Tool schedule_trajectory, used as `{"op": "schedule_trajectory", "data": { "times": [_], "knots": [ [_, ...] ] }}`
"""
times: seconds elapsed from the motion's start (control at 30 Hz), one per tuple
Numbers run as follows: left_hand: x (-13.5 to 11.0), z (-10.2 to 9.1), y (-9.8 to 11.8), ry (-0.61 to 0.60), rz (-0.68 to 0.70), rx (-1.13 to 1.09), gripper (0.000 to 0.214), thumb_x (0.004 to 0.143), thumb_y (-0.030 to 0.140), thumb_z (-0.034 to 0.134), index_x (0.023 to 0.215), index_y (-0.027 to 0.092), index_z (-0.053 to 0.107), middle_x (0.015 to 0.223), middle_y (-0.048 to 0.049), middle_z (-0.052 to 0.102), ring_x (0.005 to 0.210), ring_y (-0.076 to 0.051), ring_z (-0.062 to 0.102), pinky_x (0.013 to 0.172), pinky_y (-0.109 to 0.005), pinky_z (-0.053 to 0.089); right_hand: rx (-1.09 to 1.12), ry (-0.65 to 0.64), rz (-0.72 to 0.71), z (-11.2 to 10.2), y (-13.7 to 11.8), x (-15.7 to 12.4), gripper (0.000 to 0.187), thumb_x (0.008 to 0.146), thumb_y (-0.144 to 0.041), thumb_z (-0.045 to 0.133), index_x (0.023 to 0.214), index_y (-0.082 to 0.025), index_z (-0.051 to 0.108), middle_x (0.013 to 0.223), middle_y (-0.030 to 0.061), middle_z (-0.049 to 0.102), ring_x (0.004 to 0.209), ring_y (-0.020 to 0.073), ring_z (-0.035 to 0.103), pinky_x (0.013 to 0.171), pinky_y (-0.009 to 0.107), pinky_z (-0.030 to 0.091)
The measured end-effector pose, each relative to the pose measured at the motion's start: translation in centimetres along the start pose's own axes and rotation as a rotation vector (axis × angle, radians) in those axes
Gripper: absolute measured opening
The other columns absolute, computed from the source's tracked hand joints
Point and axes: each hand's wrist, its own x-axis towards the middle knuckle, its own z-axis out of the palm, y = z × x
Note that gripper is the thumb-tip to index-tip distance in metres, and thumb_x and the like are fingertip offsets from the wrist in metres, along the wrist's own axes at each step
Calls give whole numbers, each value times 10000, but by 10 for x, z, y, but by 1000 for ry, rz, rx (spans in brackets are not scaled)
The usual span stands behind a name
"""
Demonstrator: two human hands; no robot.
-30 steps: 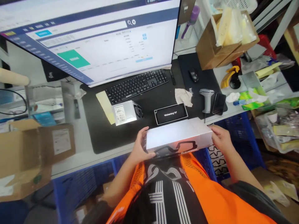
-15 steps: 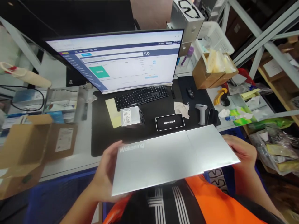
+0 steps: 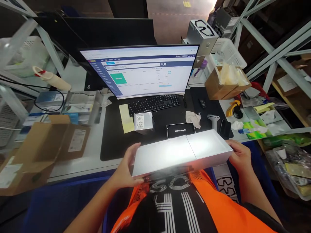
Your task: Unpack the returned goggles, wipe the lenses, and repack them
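A long silvery-white box (image 3: 167, 152) is held level above the front edge of the desk, between both hands. A seam crosses its top, where a sleeve meets an inner part on the right. My left hand (image 3: 128, 168) is closed around its left end, thumb on top. At the right end, my right hand (image 3: 239, 153) grips the corner, with some fingers hidden behind the box. Just beyond it on the black mat lie a black card or flat box (image 3: 181, 130) with "Wakening" on it and a small white box (image 3: 143, 121) with a printed label.
A monitor (image 3: 148, 72) stands behind a keyboard (image 3: 155, 103). To the right are a mouse (image 3: 202, 103), a handheld scanner (image 3: 213, 122), a tape dispenser (image 3: 235, 109) and a carton of packets (image 3: 224, 87). An open cardboard box (image 3: 41, 142) sits at the left.
The box has tilted so its front long side shows, and its printed "Wakening" lettering is no longer visible. Both hands still hold its ends. The camera view has shifted slightly.
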Motion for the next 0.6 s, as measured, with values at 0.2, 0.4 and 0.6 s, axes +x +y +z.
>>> {"op": "schedule_trajectory", "data": {
  "times": [0.2, 0.4, 0.6],
  "knots": [
    [2, -20, -3, 5, 115, 398, 1095, 645, 424, 825, 1519, 204, 203, 1445, -198, 409, 1310, -382, 480, 1067, -540, 453, 50, -97, 31, 21, 13, 8, 205, 904, -252, 543, 785, -200, 701, 789, 33, 715, 714, 183, 670, 647, 265, 503],
    [9, -29, -59, 74, 648, 859, 665, 826, 171, 689, 1386, 253, 340, 1307, -150, 484, 1324, -330, 484, 1109, -622, 395, 127, -359, 80, 68, 29, -8, 254, 959, -300, 505, 869, -204, 723, 902, 69, 726, 844, 203, 680, 745, 296, 525],
    [11, -21, -146, 82, 715, 1058, 394, 818, 105, 623, 1165, 219, 476, 1180, -131, 583, 1239, -313, 559, 1001, -547, 515, 145, -341, 135, 122, 65, -37, 290, 965, -291, 445, 883, -206, 710, 947, 102, 733, 921, 235, 688, 825, 367, 548]
  ]
}}
